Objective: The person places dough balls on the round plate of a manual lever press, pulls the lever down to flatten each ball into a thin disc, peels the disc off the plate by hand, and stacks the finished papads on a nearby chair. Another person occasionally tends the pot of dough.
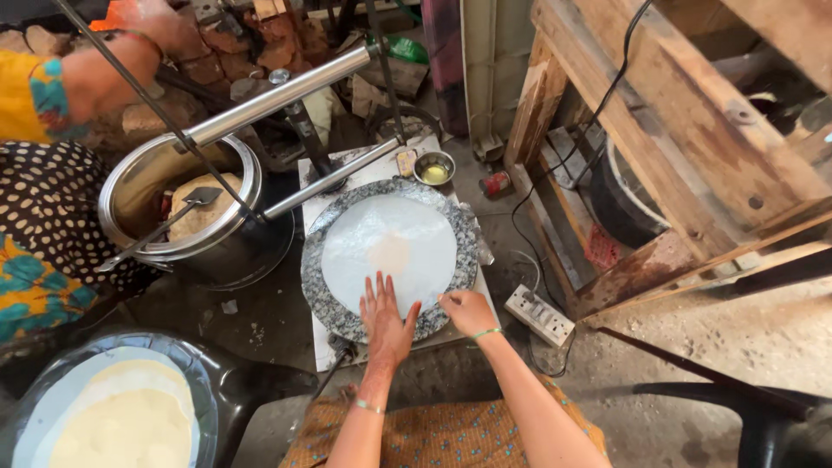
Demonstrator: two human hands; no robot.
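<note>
We note a thin white round sheet (388, 251) lying flat on a round speckled stone slab (334, 303), covering most of the slab and leaving a grey rim all round. A pale patch shows at the sheet's centre. The left hand (386, 319) lies palm down on the sheet's near edge, fingers straight and spread wide. The right hand (466, 312) is at the sheet's near right edge, fingers curled in narrow; they seem to pinch the sheet's rim, though the view is too small to be sure. Each wrist carries a thin bangle.

The slab rests on a white board (319, 347). At the slab's far edge stands a small steel bowl (434, 168) with yellowish liquid. Two steel bars (286, 91) slant over the slab's far left side. Left of the slab stands a large steel pot (186, 217) with dough and a spoon (156, 227) in it. A black tray (217, 381) at the near left holds a stack of flat rounds (121, 425). Another person's arm (113, 61) reaches in at far left. A white power strip (539, 315) lies right of the board.
</note>
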